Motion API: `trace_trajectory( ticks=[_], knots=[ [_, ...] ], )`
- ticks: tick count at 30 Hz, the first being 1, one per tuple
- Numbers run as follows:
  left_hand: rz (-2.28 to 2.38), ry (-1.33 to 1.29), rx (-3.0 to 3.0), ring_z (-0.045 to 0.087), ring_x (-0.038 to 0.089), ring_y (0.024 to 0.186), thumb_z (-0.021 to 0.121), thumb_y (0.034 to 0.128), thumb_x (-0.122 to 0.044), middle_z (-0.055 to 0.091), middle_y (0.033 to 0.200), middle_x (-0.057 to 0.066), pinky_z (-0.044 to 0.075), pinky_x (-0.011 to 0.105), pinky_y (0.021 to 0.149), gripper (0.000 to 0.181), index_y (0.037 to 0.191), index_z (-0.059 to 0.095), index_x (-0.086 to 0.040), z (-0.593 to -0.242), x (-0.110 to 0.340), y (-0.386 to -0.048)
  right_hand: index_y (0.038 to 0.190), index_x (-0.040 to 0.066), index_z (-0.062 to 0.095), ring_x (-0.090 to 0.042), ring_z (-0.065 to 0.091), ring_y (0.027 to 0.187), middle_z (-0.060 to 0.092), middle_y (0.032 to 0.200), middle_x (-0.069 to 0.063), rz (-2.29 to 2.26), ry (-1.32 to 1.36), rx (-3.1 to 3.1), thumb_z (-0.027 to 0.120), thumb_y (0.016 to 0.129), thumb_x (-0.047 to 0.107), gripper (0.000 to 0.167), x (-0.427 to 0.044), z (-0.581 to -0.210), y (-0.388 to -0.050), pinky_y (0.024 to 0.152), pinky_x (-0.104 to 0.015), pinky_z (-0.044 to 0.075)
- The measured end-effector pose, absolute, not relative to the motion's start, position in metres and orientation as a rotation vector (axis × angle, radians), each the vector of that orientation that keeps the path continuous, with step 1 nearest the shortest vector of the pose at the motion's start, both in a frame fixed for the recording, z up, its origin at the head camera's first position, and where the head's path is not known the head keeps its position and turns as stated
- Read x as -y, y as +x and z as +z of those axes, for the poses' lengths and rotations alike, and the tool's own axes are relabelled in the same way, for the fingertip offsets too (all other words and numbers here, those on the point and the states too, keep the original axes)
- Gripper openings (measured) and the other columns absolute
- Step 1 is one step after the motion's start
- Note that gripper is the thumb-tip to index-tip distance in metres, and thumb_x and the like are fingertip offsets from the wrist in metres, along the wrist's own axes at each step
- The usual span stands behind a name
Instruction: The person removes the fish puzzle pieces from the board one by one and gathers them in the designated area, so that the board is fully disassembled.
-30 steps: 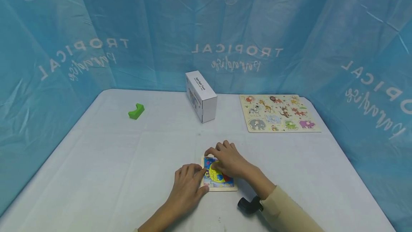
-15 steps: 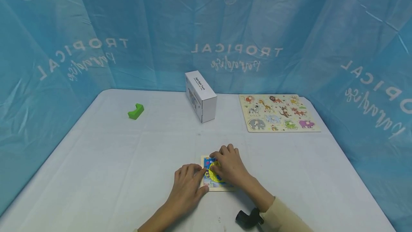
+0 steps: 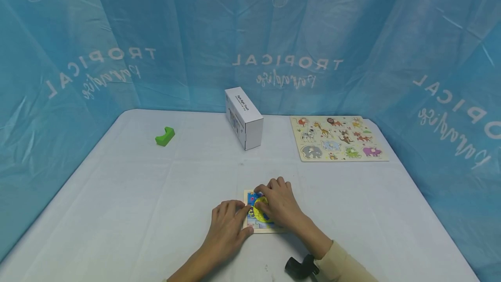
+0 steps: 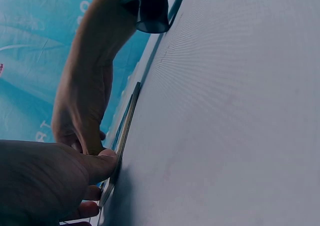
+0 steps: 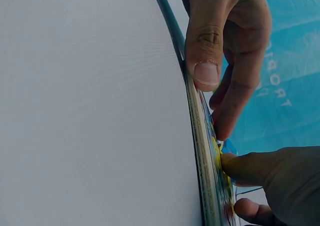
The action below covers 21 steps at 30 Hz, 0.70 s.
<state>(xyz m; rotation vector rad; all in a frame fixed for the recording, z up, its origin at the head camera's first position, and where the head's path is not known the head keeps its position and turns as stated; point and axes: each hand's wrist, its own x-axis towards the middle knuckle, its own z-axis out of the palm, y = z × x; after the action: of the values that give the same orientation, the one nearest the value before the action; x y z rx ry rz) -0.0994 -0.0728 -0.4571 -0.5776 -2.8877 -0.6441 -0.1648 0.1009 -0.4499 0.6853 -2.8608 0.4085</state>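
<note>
Behind and to both sides: blue curtain [image 3: 188,21] with mirrored white lettering.
White table [image 3: 117,186]: runs from the curtain to the near edge of the head view.
Animal board [image 3: 339,138]: flat at the far right, well apart from both hands.
White box [image 3: 245,119]: at the far middle, near the curtain.
Small puzzle [image 3: 259,219]: flat on the table, near the middle, under both hands; its right part is hidden. Thin and edged in pale wood, it should be light and stiff, the printed face perhaps a little slippery; pieces could slip out if it tips. Best hold: the wooden rim [image 3: 264,231], on opposite edges, kept level.
Left hand [image 3: 227,225]: back upward, forearm coming from the near left; thumb and bent fingers hold the puzzle's near left corner and left edge.
Right hand [image 3: 278,201]: back upward, wrist over the puzzle's right side, forearm in a beige sleeve [image 3: 344,262] from the near right. Its thumb is on the yellow picture, the index finger bent toward the far rim, tips apart; whether it pinches a piece, I cannot tell.
Black device [image 3: 299,268]: beside the right sleeve.
Green block [image 3: 165,136]: far left, notched, lying alone.
</note>
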Motion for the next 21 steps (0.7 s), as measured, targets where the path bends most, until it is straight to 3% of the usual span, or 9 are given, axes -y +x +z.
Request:
trace_trajectory(
  ticks=[12, 21],
  knots=[
    [-0.626, -0.579, 2.876, 0.042, 0.028, 0.119, 0.067, 0.0840, -0.035, 0.051, 0.121, 0.006, 0.030, 0.052, 0.101, 0.047, 0.124, 0.059, -0.011, -0.4574, 0.0731, -0.0997, 0.112, 0.031, 0.066, -0.016, 0.043, 0.083, 0.058, 0.088, 0.001, 0.357, 0.705, 2.921, 0.073, 0.079, 0.038, 0.034, -0.1003, -0.4454, -0.1688, 0.072, -0.033, 0.030],
    [-0.618, -0.570, 2.890, 0.042, 0.027, 0.119, 0.067, 0.0837, -0.036, 0.052, 0.121, 0.005, 0.030, 0.052, 0.101, 0.047, 0.123, 0.060, -0.012, -0.4579, 0.0723, -0.0997, 0.110, 0.030, 0.069, -0.017, 0.043, 0.086, 0.059, 0.090, 0.000, 0.390, 0.735, 2.975, 0.073, 0.079, 0.039, 0.032, -0.1020, -0.4434, -0.1740, 0.072, -0.033, 0.031]
  ],
)
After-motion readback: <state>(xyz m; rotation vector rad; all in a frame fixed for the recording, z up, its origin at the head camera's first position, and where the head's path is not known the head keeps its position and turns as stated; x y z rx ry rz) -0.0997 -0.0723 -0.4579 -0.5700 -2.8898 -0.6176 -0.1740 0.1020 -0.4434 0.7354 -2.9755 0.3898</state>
